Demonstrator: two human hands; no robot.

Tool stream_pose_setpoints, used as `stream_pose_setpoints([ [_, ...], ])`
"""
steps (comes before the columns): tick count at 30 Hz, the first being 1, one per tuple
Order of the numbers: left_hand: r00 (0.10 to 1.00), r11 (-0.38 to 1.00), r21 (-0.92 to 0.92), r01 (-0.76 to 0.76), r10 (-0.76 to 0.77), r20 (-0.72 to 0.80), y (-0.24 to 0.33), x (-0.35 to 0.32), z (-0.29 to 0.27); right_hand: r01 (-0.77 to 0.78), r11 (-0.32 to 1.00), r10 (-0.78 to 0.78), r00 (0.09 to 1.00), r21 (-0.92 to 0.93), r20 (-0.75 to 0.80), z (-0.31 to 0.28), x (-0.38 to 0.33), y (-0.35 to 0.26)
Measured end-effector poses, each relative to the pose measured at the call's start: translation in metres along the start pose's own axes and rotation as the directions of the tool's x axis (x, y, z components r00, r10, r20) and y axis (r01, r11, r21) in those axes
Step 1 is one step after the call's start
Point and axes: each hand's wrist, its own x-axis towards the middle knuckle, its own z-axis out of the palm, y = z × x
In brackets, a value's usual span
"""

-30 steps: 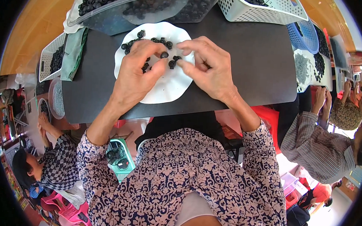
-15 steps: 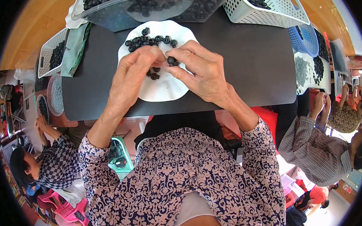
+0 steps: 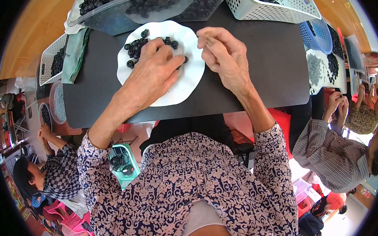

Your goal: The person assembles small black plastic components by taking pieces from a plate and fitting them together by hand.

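Observation:
Small round black pieces that look like cord locks [image 3: 135,48] lie in a cluster on a white wavy-edged plate [image 3: 190,82]. My left hand [image 3: 153,72] reaches over the plate with its fingers bent down among them. Its thumb and index finger close around a dark piece that is mostly hidden, and another black piece [image 3: 186,59] shows by the index fingertip. To the right of the plate, my right hand [image 3: 227,56] is raised above the dark table [image 3: 262,70], fingers curled and thumb pressed to the index finger. Whatever that pinch holds is hidden.
A clear bin [image 3: 159,15] of black pieces stands behind the plate. White baskets [image 3: 273,12] [image 3: 45,65] and a blue basket [image 3: 319,37] flank it. Green cloth [image 3: 75,56] lies at the table's left. Co-workers [image 3: 335,154] [image 3: 47,171] sit on both sides.
My hands, together over the plate with a black piece in the right fingers, have come apart. The left lowered onto the plate; the right moved right and away. The plate shifted slightly left.

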Motion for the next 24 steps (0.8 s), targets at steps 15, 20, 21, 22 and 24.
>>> stream_pose_setpoints([
  [15, 0.850, 0.335, -0.897, 0.288, -0.521, 0.079, 0.009, -0.009, -0.006, 0.379, 0.729, -0.248, 0.922, -0.570, 0.296, 0.019, -0.006, -0.005],
  [20, 0.855, 0.159, -0.961, 0.228, -0.505, 0.120, 0.010, -0.010, -0.003, 0.573, 0.628, -0.452, 0.819, -0.527, 0.353, 0.029, -0.002, 0.006],
  [21, 0.862, 0.139, -0.964, 0.228, -0.489, 0.133, 0.012, -0.010, -0.005, 0.573, 0.627, -0.451, 0.819, -0.528, 0.354, 0.028, -0.003, 0.006],
  [22, 0.862, 0.138, -0.964, 0.226, -0.489, 0.132, 0.011, -0.009, -0.005, 0.539, 0.668, -0.426, 0.842, -0.513, 0.330, 0.027, -0.004, 0.005],
  [24, 0.868, -0.062, -0.981, 0.182, -0.458, 0.190, 0.010, -0.009, -0.005, 0.505, 0.708, -0.400, 0.863, -0.493, 0.308, 0.025, -0.004, 0.006],
])
